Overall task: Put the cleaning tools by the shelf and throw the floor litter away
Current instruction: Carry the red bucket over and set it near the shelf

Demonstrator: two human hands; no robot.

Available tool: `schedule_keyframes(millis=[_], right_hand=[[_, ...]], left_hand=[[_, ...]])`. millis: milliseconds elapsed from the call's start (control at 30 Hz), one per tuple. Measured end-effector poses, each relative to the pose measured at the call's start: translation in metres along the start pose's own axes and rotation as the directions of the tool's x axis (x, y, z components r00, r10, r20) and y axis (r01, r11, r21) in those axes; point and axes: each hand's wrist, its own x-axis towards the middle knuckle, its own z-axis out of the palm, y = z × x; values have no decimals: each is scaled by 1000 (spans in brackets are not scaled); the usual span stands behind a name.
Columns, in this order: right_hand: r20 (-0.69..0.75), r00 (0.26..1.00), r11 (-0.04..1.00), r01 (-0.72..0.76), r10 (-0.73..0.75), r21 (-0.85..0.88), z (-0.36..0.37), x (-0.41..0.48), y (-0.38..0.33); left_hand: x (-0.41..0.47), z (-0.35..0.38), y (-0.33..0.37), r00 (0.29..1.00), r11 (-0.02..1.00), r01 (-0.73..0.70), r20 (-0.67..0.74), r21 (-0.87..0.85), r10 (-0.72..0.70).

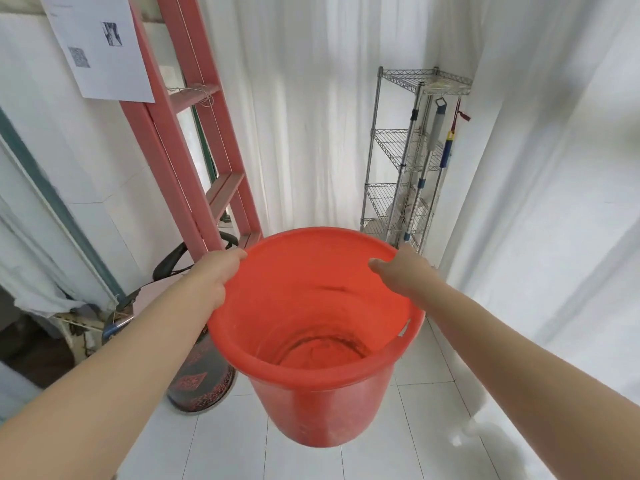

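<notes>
Left fingers (239, 254): curled over the far-left rim, holding it.
Right fingers (375, 264): the thumb lies inside the far-right rim. The others are hidden behind the wall, so the full grip cannot be told, though the rim looks pinched.
Hands: two, the left hand (221, 275) and the right hand (401, 271), both on the one bucket.
Bucket (322, 410): one, red, held clear of the floor (433, 393) with its mouth tipped toward the camera. It is empty apart from dark rings at the bottom.
Step in hand: likely carrying the bucket to the shelf.
Doing it well: hold it with both hands and walk between the ladder (194, 133) and the curtain. Lower it just beside the shelf's foot, and let go only once the base rests flat. Steer wide of the leaning handles so none gets knocked.
Shelf (391, 157): one, wire, four tiers visible, in the far right corner.
Long handles (420, 183): two that I can make out, against the shelf.
Others: one ladder, one sheet of paper (100, 46), one dark patterned drum (201, 386).
Litter: none visible on the floor shown.
</notes>
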Motion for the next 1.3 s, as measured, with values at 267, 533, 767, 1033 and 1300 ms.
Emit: schedule_keyframes(millis=[267, 533, 767, 1033, 1300], right_hand=[[-26, 999, 999, -36, 37, 30, -1, 99, -42], [-24, 1000, 995, 1, 2, 101, -3, 211, -68], [51, 998, 997, 37, -41, 67, -15, 318, -89], [46, 996, 997, 71, -72, 30, -27, 420, -120], [67, 997, 999, 47, -46, -7, -10, 506, -158]], left_hand=[[89, 29, 67, 1000, 1000, -1, 21, -3, 1], [177, 64, 111, 1000, 999, 10, -12, -46, -10], [244, 108, 158, 996, 999, 11, -86, -38, -14], [319, 138, 202, 990, 999, 26, -134, -48, -32], [409, 152, 235, 993, 997, 75, -89, -17, -76]])
